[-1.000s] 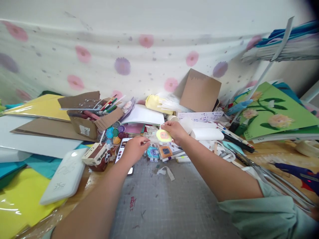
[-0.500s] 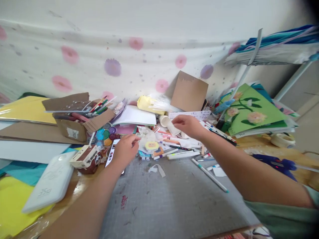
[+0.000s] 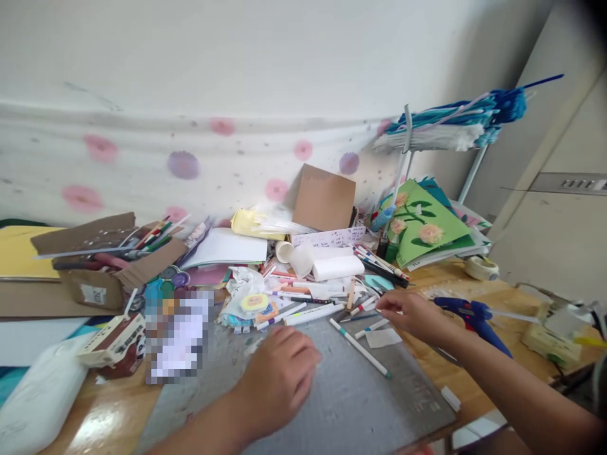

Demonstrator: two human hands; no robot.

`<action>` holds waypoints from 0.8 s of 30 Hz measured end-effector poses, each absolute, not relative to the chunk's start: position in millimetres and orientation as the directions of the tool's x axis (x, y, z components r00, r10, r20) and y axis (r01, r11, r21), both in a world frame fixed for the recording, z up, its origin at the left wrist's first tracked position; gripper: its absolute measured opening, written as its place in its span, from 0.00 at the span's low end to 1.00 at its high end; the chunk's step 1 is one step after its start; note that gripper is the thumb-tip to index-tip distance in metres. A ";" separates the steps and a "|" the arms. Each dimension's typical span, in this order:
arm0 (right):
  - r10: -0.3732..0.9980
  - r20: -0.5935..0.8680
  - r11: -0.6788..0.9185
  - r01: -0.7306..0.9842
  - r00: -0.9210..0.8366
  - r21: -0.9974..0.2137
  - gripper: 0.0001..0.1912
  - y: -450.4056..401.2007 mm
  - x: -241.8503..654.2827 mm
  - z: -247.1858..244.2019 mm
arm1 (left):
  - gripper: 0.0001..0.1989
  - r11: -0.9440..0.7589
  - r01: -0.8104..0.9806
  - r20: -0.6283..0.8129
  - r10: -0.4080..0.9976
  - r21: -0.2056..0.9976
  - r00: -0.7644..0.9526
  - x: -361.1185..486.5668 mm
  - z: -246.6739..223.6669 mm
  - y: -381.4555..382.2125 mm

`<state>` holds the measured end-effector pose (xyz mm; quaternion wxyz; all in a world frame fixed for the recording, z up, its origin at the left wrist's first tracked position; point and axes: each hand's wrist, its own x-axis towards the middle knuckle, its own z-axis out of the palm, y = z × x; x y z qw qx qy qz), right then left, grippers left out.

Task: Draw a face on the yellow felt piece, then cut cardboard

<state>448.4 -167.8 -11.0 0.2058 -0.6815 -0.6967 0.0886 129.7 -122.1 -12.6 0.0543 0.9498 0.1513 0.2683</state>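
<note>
Shifting right hand (image 3: 413, 313) rightward, leaving yellow-rimmed disc (image 3: 255, 303) free beyond curled left hand (image 3: 283, 374), with both grasps' contents indiscernible.

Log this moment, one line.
left hand: over gray mat, grip unclear | right hand: near glue gun, grip unclear | yellow piece: beside markers

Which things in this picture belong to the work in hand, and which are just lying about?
Probably in the work, being nearest the hands:
grey cutting mat, below the left hand
white paper scrap, beside the right hand
teal-tipped marker, between the hands

Apparently just lying about:
drink carton
tape roll
brown cardboard sheet
bundled pipe cleaners
</note>
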 end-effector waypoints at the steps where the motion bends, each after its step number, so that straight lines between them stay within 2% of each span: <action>1: 0.985 0.173 0.080 0.920 -0.013 -0.384 0.10 -161.2 443.2 -7.1 | 0.09 -0.946 0.254 0.487 0.322 0.202 0.812 136.0 -12.3 -125.0; 4: 0.975 0.197 0.159 0.938 -0.101 -0.308 0.08 -131.3 427.1 9.6 | 0.09 -0.916 0.286 0.532 0.397 0.282 0.748 148.0 -18.0 -123.7; 7: 0.964 0.237 0.171 0.959 -0.117 -0.224 0.12 -87.7 416.4 27.2 | 0.09 -0.889 0.314 0.563 0.455 0.333 0.690 149.4 -27.3 -118.5; 14: 0.940 0.337 -0.033 0.998 0.051 -0.058 0.15 36.7 397.4 39.4 | 0.07 -0.933 0.239 0.616 0.358 0.270 0.702 138.5 -30.5 -121.0; 21: 0.916 0.388 -0.126 0.992 0.104 0.030 0.20 117.0 358.6 48.8 | 0.04 -0.944 0.231 0.695 0.329 0.234 0.640 143.0 -49.5 -109.6; 24: 0.930 0.353 -0.127 0.991 0.102 0.049 0.19 138.6 347.7 67.5 | 0.04 -0.943 0.205 0.729 0.334 0.264 0.598 144.4 -56.4 -105.6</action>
